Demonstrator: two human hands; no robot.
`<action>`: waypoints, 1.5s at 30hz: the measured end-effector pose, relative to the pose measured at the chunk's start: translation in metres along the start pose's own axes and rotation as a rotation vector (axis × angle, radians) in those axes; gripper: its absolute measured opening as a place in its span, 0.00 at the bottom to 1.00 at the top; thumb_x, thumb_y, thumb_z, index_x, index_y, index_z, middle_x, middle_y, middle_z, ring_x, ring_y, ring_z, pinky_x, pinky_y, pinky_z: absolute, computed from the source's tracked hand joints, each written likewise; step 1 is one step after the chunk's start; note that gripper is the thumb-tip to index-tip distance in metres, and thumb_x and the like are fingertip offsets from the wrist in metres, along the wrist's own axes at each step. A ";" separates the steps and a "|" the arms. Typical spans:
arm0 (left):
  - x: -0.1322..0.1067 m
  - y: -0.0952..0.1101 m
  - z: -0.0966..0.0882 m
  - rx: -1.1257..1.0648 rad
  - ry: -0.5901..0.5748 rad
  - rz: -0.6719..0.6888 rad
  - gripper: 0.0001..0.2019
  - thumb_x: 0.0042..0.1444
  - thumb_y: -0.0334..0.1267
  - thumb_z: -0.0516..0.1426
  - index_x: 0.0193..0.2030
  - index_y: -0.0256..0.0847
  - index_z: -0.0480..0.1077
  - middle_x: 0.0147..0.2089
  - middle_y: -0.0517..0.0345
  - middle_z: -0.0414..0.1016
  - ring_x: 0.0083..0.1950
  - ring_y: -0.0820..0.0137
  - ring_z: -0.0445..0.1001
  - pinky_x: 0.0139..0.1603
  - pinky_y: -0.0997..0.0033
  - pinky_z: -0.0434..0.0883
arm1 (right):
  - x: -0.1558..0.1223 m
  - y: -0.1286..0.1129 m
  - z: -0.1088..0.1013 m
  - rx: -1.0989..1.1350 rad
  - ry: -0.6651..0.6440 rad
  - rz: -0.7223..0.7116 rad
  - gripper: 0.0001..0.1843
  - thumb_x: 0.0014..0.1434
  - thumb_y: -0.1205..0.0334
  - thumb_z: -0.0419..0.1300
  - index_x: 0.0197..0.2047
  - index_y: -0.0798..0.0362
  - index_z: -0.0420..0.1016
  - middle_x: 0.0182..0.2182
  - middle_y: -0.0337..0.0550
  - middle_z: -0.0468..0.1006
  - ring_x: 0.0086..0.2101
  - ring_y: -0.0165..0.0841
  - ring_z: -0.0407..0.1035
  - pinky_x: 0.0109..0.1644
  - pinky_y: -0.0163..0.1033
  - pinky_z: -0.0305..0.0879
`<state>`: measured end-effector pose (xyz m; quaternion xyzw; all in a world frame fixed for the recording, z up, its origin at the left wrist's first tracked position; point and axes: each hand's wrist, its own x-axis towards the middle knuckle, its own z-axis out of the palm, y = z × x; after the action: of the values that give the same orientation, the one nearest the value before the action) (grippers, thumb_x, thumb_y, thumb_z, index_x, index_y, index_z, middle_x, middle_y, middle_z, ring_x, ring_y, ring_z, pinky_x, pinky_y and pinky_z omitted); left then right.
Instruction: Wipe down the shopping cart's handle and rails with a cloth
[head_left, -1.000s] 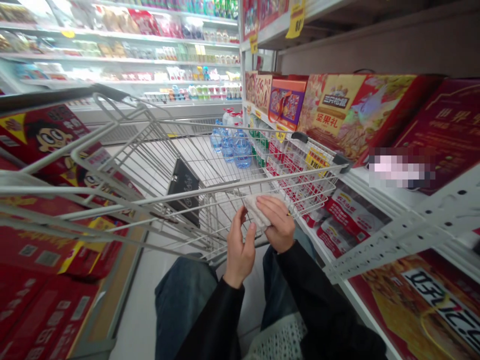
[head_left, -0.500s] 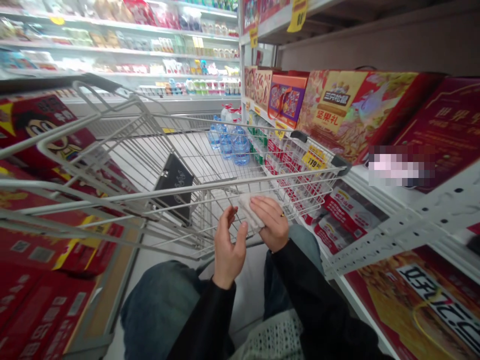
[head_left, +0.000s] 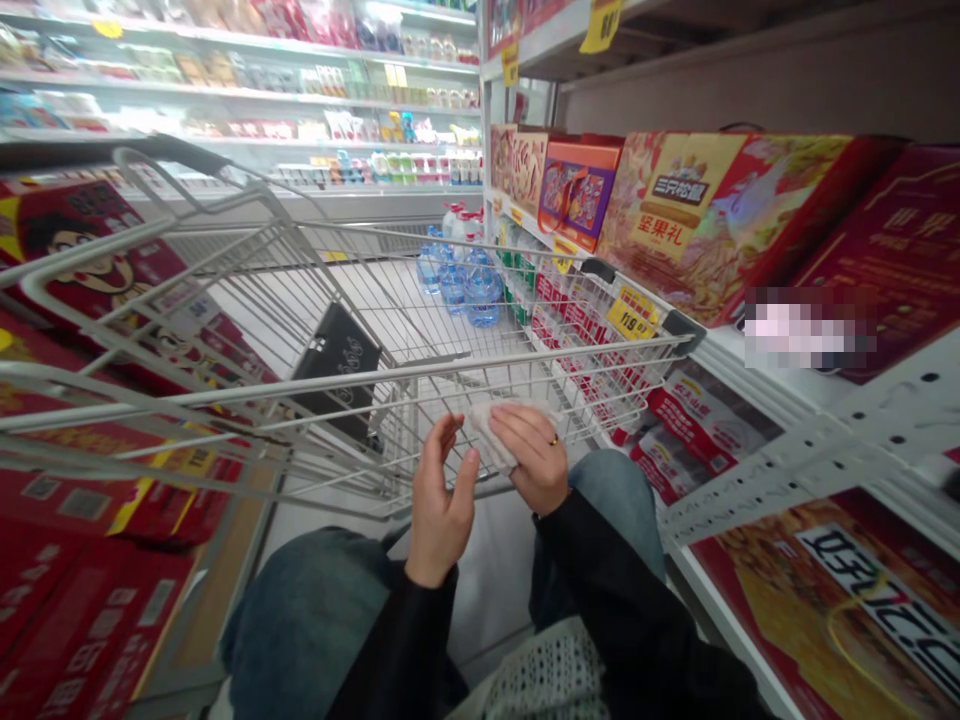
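In front of me stands a wire shopping cart [head_left: 420, 372], its near side facing my knees. My right hand [head_left: 534, 455], with a ring on one finger, is closed on a folded white cloth or paper wipe [head_left: 491, 440] and holds it against the cart's near side wires. To its left, my left hand [head_left: 442, 505] is raised beside the wires, thumb and curved fingers apart, with nothing seen in it. Whether its fingertips touch a wire I cannot tell. A dark panel [head_left: 337, 370] with white marks hangs inside the cart.
Red boxes [head_left: 75, 600] are stacked at my left. Along the right runs white shelving [head_left: 810, 445] with gift boxes [head_left: 675, 215] and packs of bottles [head_left: 697, 425]. Large water bottles [head_left: 480, 285] stand on the floor ahead, before a lit refrigerated display [head_left: 247, 100].
Both my hands have shifted slightly left, the right one with the wipe, which now looks more spread out. My left hand stays apart from it. The view has shifted a little.
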<state>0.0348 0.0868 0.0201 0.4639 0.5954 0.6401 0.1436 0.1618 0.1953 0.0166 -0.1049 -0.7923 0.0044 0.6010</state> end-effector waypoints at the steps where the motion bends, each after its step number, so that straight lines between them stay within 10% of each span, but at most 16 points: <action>1: -0.001 0.000 -0.001 0.008 -0.015 0.004 0.27 0.68 0.50 0.58 0.70 0.45 0.63 0.70 0.42 0.70 0.72 0.56 0.70 0.76 0.46 0.66 | 0.008 -0.001 -0.001 -0.012 0.017 -0.013 0.36 0.66 0.79 0.50 0.73 0.48 0.68 0.57 0.48 0.84 0.62 0.39 0.76 0.65 0.52 0.77; 11: -0.005 0.001 -0.009 0.081 -0.055 0.032 0.28 0.69 0.48 0.58 0.72 0.44 0.60 0.71 0.42 0.69 0.72 0.57 0.69 0.76 0.45 0.66 | -0.048 -0.008 0.005 -0.032 -0.003 0.109 0.36 0.64 0.81 0.49 0.70 0.47 0.72 0.53 0.48 0.86 0.58 0.39 0.79 0.60 0.51 0.81; 19: -0.010 0.006 -0.013 0.155 -0.072 0.017 0.29 0.69 0.49 0.58 0.72 0.46 0.57 0.72 0.44 0.67 0.72 0.59 0.68 0.75 0.45 0.66 | 0.012 -0.012 -0.008 -0.016 0.037 0.010 0.33 0.67 0.78 0.51 0.71 0.47 0.70 0.57 0.47 0.84 0.61 0.40 0.76 0.64 0.52 0.78; 27: -0.015 0.005 -0.019 0.164 -0.081 0.015 0.29 0.69 0.49 0.58 0.72 0.48 0.55 0.72 0.44 0.66 0.72 0.59 0.68 0.75 0.44 0.66 | -0.038 -0.011 -0.006 -0.025 -0.074 0.000 0.33 0.65 0.81 0.52 0.70 0.52 0.72 0.53 0.49 0.86 0.57 0.41 0.79 0.59 0.51 0.81; 35: -0.019 0.007 -0.022 0.167 -0.066 0.019 0.28 0.69 0.48 0.57 0.72 0.48 0.56 0.71 0.44 0.67 0.72 0.58 0.68 0.76 0.41 0.65 | 0.001 -0.013 -0.018 0.026 0.042 0.026 0.36 0.64 0.83 0.53 0.71 0.49 0.71 0.58 0.49 0.83 0.62 0.42 0.75 0.64 0.54 0.78; 45: -0.018 0.006 -0.016 0.185 -0.022 -0.005 0.28 0.68 0.49 0.58 0.71 0.48 0.57 0.70 0.44 0.67 0.72 0.57 0.68 0.76 0.43 0.66 | -0.045 -0.008 -0.010 -0.020 -0.003 0.064 0.34 0.67 0.80 0.51 0.70 0.48 0.71 0.55 0.48 0.85 0.58 0.40 0.78 0.60 0.52 0.81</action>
<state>0.0344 0.0619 0.0202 0.4809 0.6514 0.5768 0.1083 0.1817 0.1787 -0.0219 -0.1362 -0.7896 0.0157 0.5982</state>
